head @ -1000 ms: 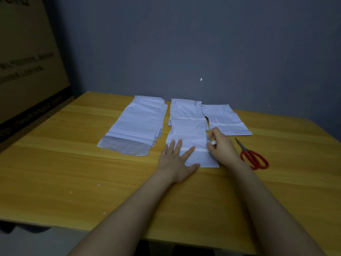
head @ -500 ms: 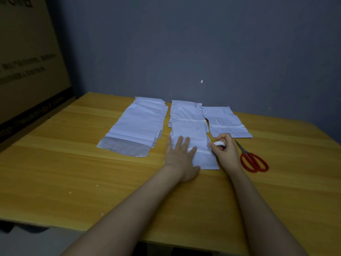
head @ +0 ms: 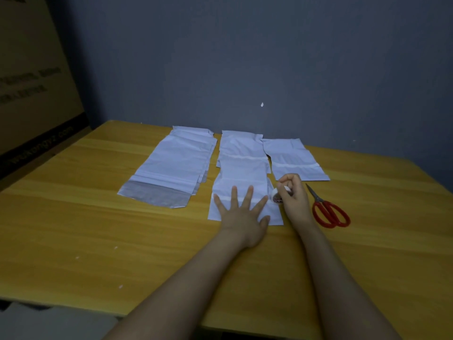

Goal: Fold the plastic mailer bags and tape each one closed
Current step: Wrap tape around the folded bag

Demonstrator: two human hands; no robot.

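In the head view, a person works at a yellow wooden table [head: 110,241]. The left hand [head: 241,213] lies flat with spread, straight fingers and presses the nearest folded bag [head: 245,184] down near the front middle of the table. The right hand [head: 293,200] is curled around a small tape roll [head: 278,194] at the right edge of this bag. Red scissors [head: 329,212] lie just beside the right hand, apart from it. Two more folded bags [head: 291,158] lie behind, each with a white strip across it. On the left is a stack of flat bags [head: 176,163], its near end grey. A cardboard box [head: 31,82] stands at the far left.
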